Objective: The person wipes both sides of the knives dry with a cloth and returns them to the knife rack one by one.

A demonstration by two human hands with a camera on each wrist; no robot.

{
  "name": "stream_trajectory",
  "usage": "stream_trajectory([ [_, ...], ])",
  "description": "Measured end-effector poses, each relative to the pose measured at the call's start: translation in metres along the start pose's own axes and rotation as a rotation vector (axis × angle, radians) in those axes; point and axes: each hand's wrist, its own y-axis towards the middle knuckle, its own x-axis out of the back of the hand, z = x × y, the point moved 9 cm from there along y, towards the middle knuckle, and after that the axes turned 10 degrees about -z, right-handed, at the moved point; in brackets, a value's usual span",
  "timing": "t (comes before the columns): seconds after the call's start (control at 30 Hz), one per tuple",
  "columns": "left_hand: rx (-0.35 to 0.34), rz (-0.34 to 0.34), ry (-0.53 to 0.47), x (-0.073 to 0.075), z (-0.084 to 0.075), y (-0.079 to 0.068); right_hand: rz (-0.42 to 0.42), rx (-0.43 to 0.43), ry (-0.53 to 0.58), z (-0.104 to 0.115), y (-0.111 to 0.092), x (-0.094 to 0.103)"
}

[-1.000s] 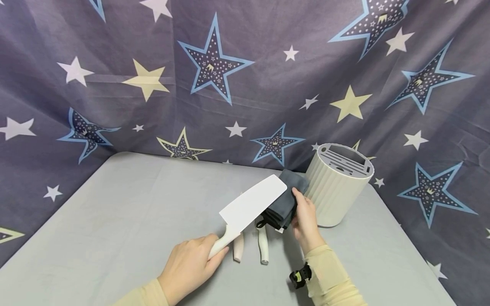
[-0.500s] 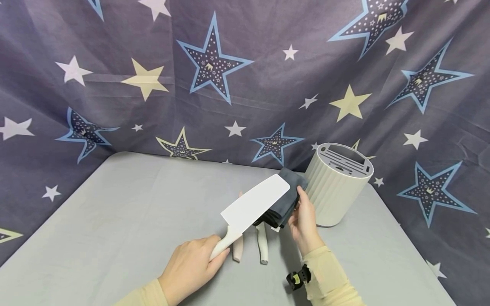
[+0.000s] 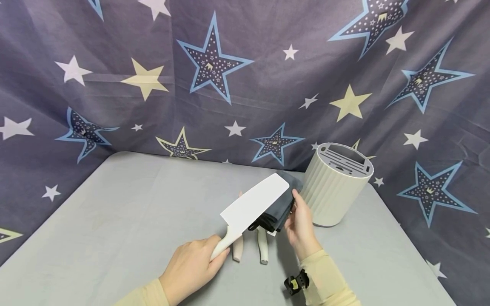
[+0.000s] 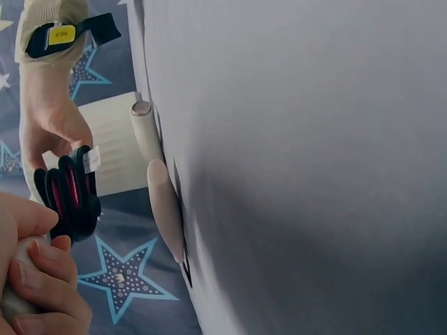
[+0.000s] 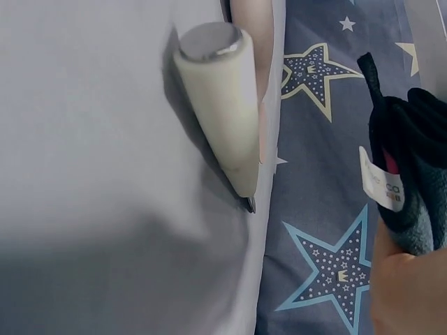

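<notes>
My left hand [image 3: 191, 265] grips the pale handle of a cleaver [image 3: 255, 203], its broad white blade slanting up to the right above the table. Fingers of the same hand [image 4: 45, 286] curl round the handle in the left wrist view. My right hand [image 3: 303, 225] holds a folded dark grey towel [image 3: 285, 204] right at the far side of the blade, which hides part of it. A hanging loop and white tag show on the towel [image 5: 419, 167] in the right wrist view. Below lie a pink-handled knife [image 3: 237, 248] and a white-handled knife [image 3: 263, 245], their blades mostly hidden.
A ribbed cream knife block [image 3: 331, 195] with a slotted grey top stands at the back right, close to my right hand. The grey-covered table [image 3: 115, 221] ends at a star-patterned curtain [image 3: 237, 106] behind. A black strap device [image 3: 296, 282] sits on my right wrist.
My right hand and the towel have shifted slightly down and left along the blade. The cleaver has barely moved, and both knives on the table stay put.
</notes>
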Motion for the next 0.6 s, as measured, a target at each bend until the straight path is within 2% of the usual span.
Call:
stream_trajectory([
  [0.33,0.006,0.007,0.003,-0.001,0.0,0.0,0.025,-0.009,-0.041,-0.006,-0.005,-0.006],
  [0.6,0.052,0.054,-0.018,-0.005,0.002,0.003,0.05,-0.021,-0.076,-0.011,-0.009,-0.012],
])
